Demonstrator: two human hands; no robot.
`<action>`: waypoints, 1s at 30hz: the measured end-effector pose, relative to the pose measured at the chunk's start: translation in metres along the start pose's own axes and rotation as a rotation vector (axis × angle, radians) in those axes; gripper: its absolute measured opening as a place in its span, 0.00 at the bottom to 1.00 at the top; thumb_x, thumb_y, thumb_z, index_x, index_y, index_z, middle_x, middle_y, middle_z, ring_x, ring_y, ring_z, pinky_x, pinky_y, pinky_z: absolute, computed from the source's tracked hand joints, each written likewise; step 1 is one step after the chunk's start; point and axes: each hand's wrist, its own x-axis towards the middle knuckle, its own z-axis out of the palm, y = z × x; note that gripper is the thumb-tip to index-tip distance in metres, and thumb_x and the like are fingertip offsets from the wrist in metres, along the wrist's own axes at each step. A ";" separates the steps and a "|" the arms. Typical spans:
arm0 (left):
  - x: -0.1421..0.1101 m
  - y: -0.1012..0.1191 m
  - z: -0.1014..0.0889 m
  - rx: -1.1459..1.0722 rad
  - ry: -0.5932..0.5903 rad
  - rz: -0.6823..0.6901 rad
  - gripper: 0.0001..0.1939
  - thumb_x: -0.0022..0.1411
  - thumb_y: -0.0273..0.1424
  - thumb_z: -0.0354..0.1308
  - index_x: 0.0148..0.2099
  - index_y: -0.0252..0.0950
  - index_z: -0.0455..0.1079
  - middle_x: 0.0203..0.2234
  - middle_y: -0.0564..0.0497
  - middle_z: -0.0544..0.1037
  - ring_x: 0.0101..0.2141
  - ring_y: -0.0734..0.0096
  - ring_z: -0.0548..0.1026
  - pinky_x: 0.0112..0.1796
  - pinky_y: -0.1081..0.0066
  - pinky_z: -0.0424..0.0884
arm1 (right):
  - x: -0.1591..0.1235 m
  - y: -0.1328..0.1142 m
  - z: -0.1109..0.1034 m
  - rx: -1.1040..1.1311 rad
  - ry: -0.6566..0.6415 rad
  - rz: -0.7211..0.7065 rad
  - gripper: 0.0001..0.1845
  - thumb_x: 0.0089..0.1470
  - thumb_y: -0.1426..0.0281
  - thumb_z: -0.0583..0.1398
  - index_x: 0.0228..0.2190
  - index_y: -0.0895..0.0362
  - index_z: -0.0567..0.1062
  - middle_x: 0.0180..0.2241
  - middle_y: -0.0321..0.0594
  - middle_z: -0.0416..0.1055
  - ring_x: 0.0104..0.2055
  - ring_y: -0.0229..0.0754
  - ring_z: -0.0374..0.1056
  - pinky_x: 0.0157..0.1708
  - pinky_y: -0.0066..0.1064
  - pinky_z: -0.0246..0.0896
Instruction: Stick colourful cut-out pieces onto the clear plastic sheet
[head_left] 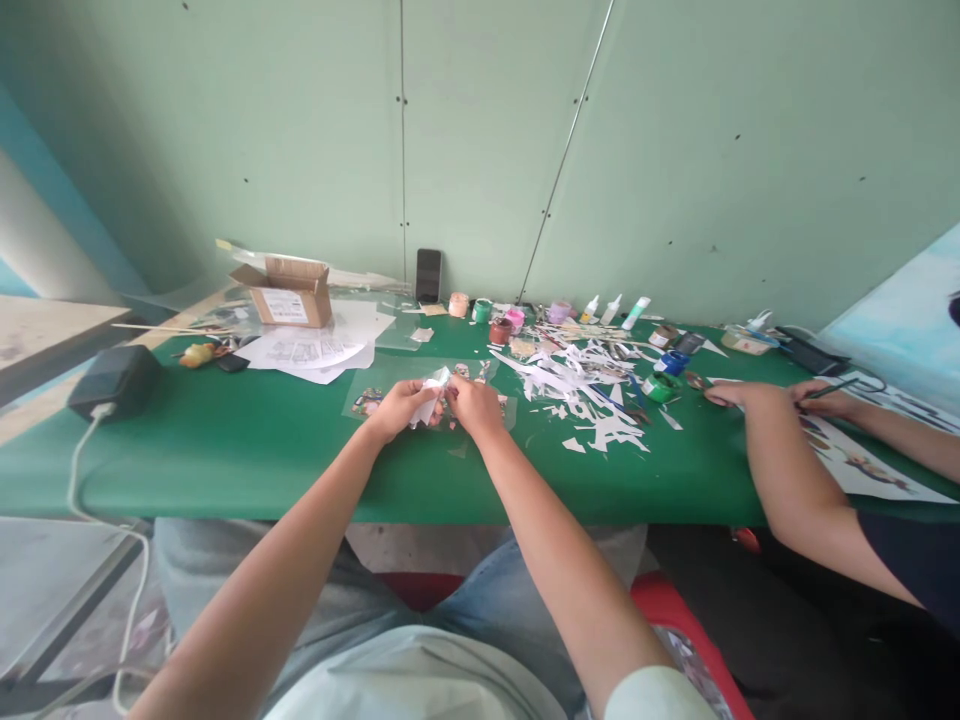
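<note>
My left hand (400, 410) is closed on a small white piece of paper (427, 404), pinching its left side. At the right side of that paper, the fingers of my right hand (475, 404) are pinched together on its edge; the fingertips are partly hidden. Both hands are over a clear plastic sheet (352, 408) lying on the green table (285, 470). Small colourful printed cut-outs (368, 401) lie on the sheet, some of them covered by my hands.
White paper scraps (600, 372) lie right of my hands, near several paint jars (501, 331). Behind stand a phone (429, 276) and glue bottles (636, 313). Left are printed sheets (307, 350), a cardboard box (296, 295) and a black adapter (114, 380). A co-worker's hands (821, 398) work over a printed sheet.
</note>
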 end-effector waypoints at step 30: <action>-0.005 0.009 -0.001 0.050 -0.185 -0.073 0.16 0.48 0.41 0.67 0.25 0.32 0.73 0.18 0.47 0.77 0.16 0.75 0.70 0.17 0.77 0.63 | 0.006 0.006 0.008 0.035 0.112 0.175 0.11 0.63 0.69 0.53 0.41 0.54 0.75 0.35 0.45 0.78 0.35 0.44 0.74 0.31 0.28 0.58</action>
